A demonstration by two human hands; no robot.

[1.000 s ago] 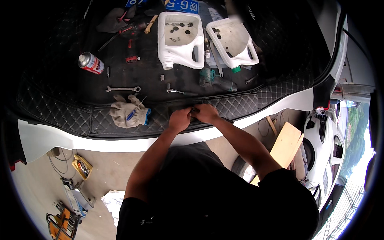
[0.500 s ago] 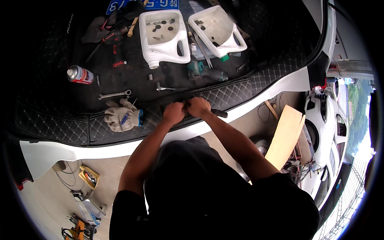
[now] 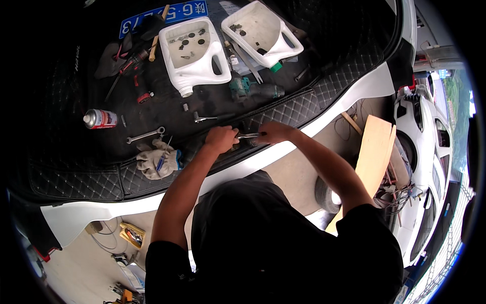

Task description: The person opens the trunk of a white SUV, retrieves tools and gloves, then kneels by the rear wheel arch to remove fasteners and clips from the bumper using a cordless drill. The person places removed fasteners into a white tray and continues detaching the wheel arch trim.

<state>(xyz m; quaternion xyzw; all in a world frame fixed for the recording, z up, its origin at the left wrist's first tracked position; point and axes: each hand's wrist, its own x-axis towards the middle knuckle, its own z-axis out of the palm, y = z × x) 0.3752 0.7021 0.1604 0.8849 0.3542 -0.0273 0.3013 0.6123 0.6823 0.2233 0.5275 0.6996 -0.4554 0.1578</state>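
Bare left hand [image 3: 221, 140] and bare right hand [image 3: 276, 133] stand slightly apart over the black quilted trim strip [image 3: 293, 111] with pale stitching. Right hand is clamped on a slim silver metal tool [image 3: 249, 136], which spans the gap between the 2 hands, far end at the left fingertips. Left fingers are curled; cannot tell whether they grip the tool or something beneath.

Edges: the glossy white vehicle sill [image 3: 373, 83] curves along the near side of the strip; both forearms cross it. On the far side, a dark cargo mat [image 3: 152, 119] begins.

Room: left of the left hand, a short stretch of strip, then the off-white knitted glove [image 3: 150, 162] with blue cuff, a blue-handled screwdriver [image 3: 161, 163] lying across it. Right of the right hand, the strip runs on. Just beyond the hands, on the mat, lie a silver ratchet [image 3: 205, 118] and a teal-and-black power drill [image 3: 245, 88].

Hidden: the tool's near end, inside the right hand; that hand's fingers blur. A small item under the left fingers is hard to make out. A dark round wheel [image 3: 325, 195] is partly covered by the right arm.
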